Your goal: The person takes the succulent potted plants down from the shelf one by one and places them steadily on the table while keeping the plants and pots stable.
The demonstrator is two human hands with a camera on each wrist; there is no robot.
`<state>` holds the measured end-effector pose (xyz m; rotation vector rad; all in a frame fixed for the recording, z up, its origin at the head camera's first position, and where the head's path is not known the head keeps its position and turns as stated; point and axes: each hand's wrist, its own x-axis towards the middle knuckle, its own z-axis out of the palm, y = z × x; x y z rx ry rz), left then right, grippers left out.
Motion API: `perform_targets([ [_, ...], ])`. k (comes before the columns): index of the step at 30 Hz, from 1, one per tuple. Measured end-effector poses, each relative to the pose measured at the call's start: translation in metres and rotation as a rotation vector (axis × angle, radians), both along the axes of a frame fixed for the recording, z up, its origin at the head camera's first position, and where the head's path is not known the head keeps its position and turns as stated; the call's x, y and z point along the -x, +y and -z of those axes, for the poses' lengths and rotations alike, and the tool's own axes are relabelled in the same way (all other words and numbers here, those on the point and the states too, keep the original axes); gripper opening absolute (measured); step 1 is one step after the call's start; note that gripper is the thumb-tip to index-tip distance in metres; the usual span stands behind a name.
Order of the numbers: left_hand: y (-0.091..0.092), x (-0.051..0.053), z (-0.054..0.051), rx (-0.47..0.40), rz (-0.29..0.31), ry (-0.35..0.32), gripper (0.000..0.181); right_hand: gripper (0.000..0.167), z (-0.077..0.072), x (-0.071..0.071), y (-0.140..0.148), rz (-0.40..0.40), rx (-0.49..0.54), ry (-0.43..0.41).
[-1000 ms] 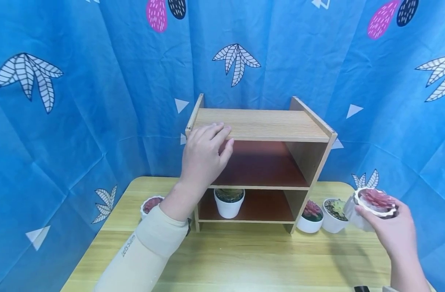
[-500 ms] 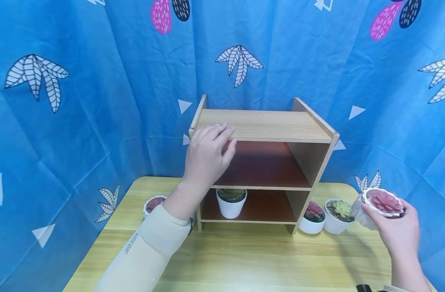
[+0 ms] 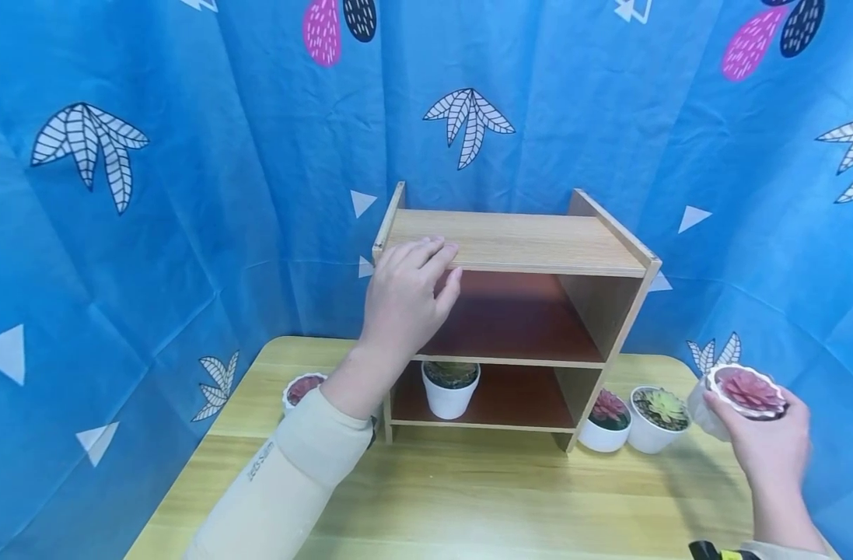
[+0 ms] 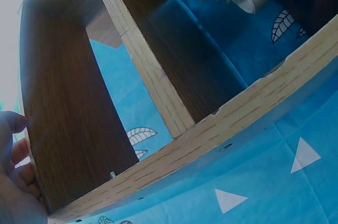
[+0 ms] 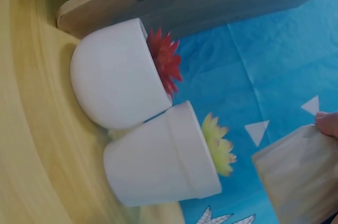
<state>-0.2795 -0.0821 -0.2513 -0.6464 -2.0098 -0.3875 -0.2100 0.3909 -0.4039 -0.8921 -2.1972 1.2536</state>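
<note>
My left hand [image 3: 408, 299] rests on the left front part of the top board of a small wooden shelf [image 3: 517, 241]. Its fingers lie over the board's front edge, the thumb apart from them. In the left wrist view, only part of that hand [image 4: 18, 176] shows beside the board. My right hand [image 3: 776, 443] holds a potted pink succulent [image 3: 748, 389] in a white scalloped pot, in the air at the right. Near it on the table stand a potted green succulent [image 3: 658, 420] and a potted red succulent [image 3: 606, 421], both in white pots.
Inside the shelf's lowest compartment stands another white potted succulent [image 3: 450, 389]. A pink succulent in a scalloped pot [image 3: 302, 386] stands left of the shelf, partly behind my left forearm. Blue patterned cloth [image 3: 314, 140] hangs behind the wooden table [image 3: 468, 490].
The whole head view has shifted slightly to the right. My right hand has tilted the pink succulent so its top shows more. The left hand stays on the top board.
</note>
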Motion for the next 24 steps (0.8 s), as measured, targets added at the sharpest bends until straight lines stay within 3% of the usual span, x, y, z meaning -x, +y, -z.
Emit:
perform_targets([
  [12, 0.001, 0.001, -0.001, 0.005, -0.01, -0.001, 0.032, 0.109, 0.022, 0.015, 0.013, 0.063, 0.011, 0.058],
  [24, 0.001, 0.0, 0.001, 0.005, -0.008, -0.006, 0.033, 0.11, 0.045, 0.021, 0.022, 0.091, 0.026, 0.041],
])
